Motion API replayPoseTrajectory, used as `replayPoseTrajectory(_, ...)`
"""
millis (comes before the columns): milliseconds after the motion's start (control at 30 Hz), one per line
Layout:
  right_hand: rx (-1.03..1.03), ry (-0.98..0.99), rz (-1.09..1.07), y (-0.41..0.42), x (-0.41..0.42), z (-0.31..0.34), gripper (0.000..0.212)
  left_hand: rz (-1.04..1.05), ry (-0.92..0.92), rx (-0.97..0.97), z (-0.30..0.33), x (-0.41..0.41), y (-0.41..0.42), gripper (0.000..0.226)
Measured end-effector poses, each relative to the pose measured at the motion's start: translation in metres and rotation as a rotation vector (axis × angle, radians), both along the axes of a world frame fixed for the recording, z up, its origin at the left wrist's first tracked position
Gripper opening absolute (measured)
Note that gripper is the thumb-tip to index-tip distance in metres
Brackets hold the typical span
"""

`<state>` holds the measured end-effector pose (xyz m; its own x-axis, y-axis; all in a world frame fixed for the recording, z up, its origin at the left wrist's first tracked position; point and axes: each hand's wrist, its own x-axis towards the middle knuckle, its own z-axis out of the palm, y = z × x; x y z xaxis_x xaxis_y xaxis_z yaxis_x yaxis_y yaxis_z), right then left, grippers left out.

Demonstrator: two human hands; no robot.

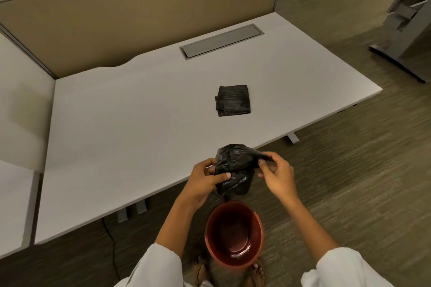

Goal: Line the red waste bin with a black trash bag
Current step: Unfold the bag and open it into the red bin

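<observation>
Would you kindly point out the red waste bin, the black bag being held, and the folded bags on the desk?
red waste bin [211,254], head view, left rim.
held black bag [235,165], head view, crumpled middle.
folded bags [234,100], head view, top centre.

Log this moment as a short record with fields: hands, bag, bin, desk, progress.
left hand: grips the crumpled black trash bag from its left side
right hand: pinches the bag's upper right edge
bag state: bunched, not opened out, held above the bin
red waste bin: on the carpet between the person's feet, unlined, nothing visible inside
desk: white, carries a folded stack of black bags
progress: lining not yet started
</observation>
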<state>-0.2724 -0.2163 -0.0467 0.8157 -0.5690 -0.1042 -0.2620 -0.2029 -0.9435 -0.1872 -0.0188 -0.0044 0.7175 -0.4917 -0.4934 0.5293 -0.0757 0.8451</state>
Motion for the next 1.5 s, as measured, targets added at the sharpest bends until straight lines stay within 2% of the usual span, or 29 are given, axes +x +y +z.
replayPoseTrajectory(33,0.048,-0.003,-0.035,0.002,0.0,0.001,0.021,0.032,-0.007,0.011,-0.002,-0.003,-0.001,0.035)
replayPoseTrajectory(133,0.152,-0.027,-0.145,0.017,-0.01,0.007,0.049,0.103,-0.004,0.091,-0.007,-0.008,-0.008,0.021)
replayPoseTrajectory(167,0.205,-0.071,-0.148,0.024,-0.015,0.009,0.051,0.111,-0.007,0.118,-0.009,-0.01,-0.011,0.018)
replayPoseTrajectory(233,0.318,-0.169,-0.071,0.038,-0.027,0.005,0.05,0.115,-0.006,0.144,-0.011,-0.014,-0.016,0.016)
replayPoseTrajectory(300,0.358,-0.181,0.052,0.048,-0.036,-0.001,0.052,0.097,0.018,0.171,-0.012,-0.016,-0.019,0.019)
replayPoseTrajectory(400,0.3,-0.109,0.177,0.053,-0.038,-0.006,0.036,0.06,0.072,0.196,-0.01,-0.014,-0.019,0.03)
replayPoseTrajectory(500,0.214,-0.068,0.137,0.054,-0.037,-0.009,0.013,0.05,0.149,0.165,-0.01,-0.008,-0.013,0.036)
replayPoseTrajectory(567,0.189,-0.076,0.101,0.056,-0.036,-0.01,0.009,0.035,0.146,0.149,-0.011,-0.004,-0.007,0.036)
replayPoseTrajectory(667,0.262,-0.085,0.04,0.06,-0.033,-0.008,0.005,-0.028,0.125,0.133,-0.014,0.0,0.004,0.04)
replayPoseTrajectory(733,0.277,-0.086,0.0,0.063,-0.032,-0.01,0.014,-0.052,0.13,0.047,-0.019,0.001,0.01,0.058)
replayPoseTrajectory(800,0.31,-0.08,-0.014,0.065,-0.032,-0.013,0.017,-0.089,0.112,0.039,-0.025,0.0,0.014,0.074)
replayPoseTrajectory(933,0.386,-0.075,-0.029,0.069,-0.031,-0.023,0.007,-0.161,0.023,0.195,-0.041,-0.009,0.014,0.064)
replayPoseTrajectory(1033,0.376,-0.031,-0.056,0.067,-0.032,-0.034,0.029,-0.13,0.008,0.199,-0.055,-0.018,0.01,0.056)
replayPoseTrajectory(1133,0.35,-0.001,-0.083,0.064,-0.037,-0.045,0.026,-0.07,-0.055,0.158,-0.07,-0.026,0.009,0.037)
replayPoseTrajectory(1200,0.298,0.015,-0.127,0.059,-0.041,-0.054,0.028,-0.037,-0.156,0.207,-0.08,-0.027,0.014,0.03)
replayPoseTrajectory(1367,0.116,0.115,-0.128,0.049,-0.052,-0.081,0.057,-0.04,-0.304,0.351,-0.11,-0.026,0.036,0.025)
replayPoseTrajectory(1500,0.128,0.183,-0.149,0.046,-0.056,-0.102,0.052,-0.066,-0.331,0.486,-0.134,-0.026,0.043,0.035)
